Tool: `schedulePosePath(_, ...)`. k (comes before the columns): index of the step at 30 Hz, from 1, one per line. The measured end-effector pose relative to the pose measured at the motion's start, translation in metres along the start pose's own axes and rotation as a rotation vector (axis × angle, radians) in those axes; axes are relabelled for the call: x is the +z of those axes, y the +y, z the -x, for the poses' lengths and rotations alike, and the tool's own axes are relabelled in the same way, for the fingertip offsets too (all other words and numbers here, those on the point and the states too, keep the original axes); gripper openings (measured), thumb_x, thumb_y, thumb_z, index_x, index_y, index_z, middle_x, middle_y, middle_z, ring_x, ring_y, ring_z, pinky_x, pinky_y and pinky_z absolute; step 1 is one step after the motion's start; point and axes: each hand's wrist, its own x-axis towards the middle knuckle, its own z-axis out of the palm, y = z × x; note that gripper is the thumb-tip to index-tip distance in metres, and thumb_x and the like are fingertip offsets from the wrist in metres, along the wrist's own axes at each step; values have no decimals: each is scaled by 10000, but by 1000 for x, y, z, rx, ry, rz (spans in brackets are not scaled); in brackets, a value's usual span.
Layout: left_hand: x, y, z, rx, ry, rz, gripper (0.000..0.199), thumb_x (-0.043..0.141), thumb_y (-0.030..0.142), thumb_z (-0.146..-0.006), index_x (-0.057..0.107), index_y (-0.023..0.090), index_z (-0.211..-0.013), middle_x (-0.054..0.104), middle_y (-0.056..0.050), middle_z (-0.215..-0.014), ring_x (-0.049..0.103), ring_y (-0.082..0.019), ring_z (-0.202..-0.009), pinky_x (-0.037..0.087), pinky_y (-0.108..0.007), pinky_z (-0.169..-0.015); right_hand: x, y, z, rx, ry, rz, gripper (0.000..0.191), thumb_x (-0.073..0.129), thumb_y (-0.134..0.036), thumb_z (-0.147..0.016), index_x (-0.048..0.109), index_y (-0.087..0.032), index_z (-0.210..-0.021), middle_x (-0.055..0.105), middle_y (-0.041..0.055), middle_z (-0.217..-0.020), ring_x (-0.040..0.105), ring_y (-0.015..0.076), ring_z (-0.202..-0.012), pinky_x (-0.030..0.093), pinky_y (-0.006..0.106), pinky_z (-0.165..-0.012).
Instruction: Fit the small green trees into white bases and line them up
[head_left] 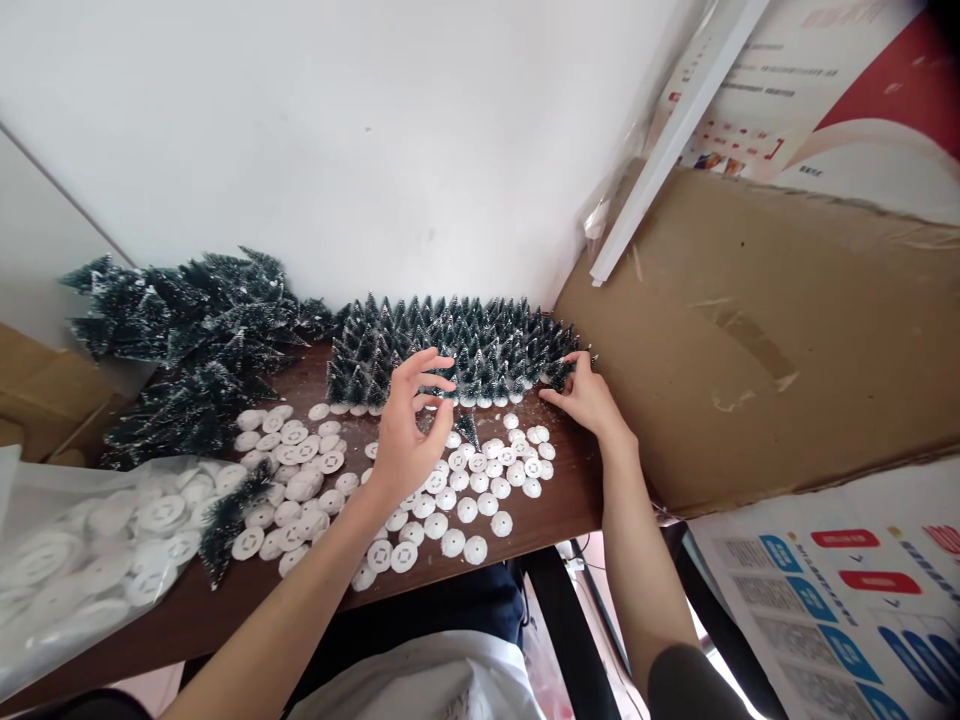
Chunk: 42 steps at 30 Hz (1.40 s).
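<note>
My left hand (411, 425) hovers over the white discs, its fingers curved and spread apart, with nothing visible between them. Just past its thumb, a single miniature snow-dusted tree (467, 430) lies among the discs. At the right end of the standing rows of miniature trees (442, 340), my right hand (589, 395) has its thumb and index finger around a miniature tree (556, 374), partly hidden by the hand. The standing trees have white round bases along the front row. Loose white discs (467, 509) with central holes are scattered over the brown table.
Loose trees are heaped (202, 310) at the back left. A clear plastic bag (90, 560) of discs sits front left, with one tree (229, 510) beside it. A large cardboard sheet (720, 340) borders the right side; a white wall (337, 150) stands behind.
</note>
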Motion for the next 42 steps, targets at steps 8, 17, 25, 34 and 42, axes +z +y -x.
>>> schedulePosePath(8, 0, -3, 0, 42, -2, -29, 561, 534, 66, -879, 371, 298, -1364, 550, -77, -1232, 615, -141, -947, 564, -288, -763, -1, 1, 1, -15, -5, -88, 537, 679, -556, -755, 392, -218, -1057, 476, -73, -602, 515, 199, -585, 346, 278, -587)
schedulePosePath(17, 0, -4, 0, 42, -1, -33, 549, 516, 66, -887, 374, 290, -1367, 550, -88, -1240, 619, -148, -939, 573, -297, -738, -4, 1, 0, -67, 107, -207, 290, 598, -495, -847, 532, -217, -800, 514, -37, -596, 477, 149, -572, 349, 270, -608)
schedulePosePath(25, 0, -4, 0, 42, -11, -41, 549, 507, 69, -891, 371, 299, -1371, 543, -80, -1241, 618, -144, -935, 577, -272, -709, -5, -3, 1, -127, 61, -227, 274, 719, -444, -765, 620, -196, -828, 504, -50, -560, 470, 138, -542, 363, 267, -590)
schedulePosePath(34, 0, -4, 0, 37, -19, -42, 545, 506, 61, -890, 374, 291, -1366, 547, -84, -1240, 617, -143, -936, 577, -272, -710, -2, 0, -2, -140, 39, -266, 227, 688, -360, -755, 677, -163, -868, 629, 14, -650, 534, 155, -588, 427, 288, -618)
schedulePosePath(42, 0, -4, 0, 35, -30, -31, 525, 501, 74, -899, 373, 288, -1361, 547, -88, -1238, 618, -138, -924, 577, -259, -691, -1, 3, -4, -141, 91, -238, 209, 648, -299, -768, 708, -155, -907, 667, 32, -689, 577, 167, -614, 470, 305, -662)
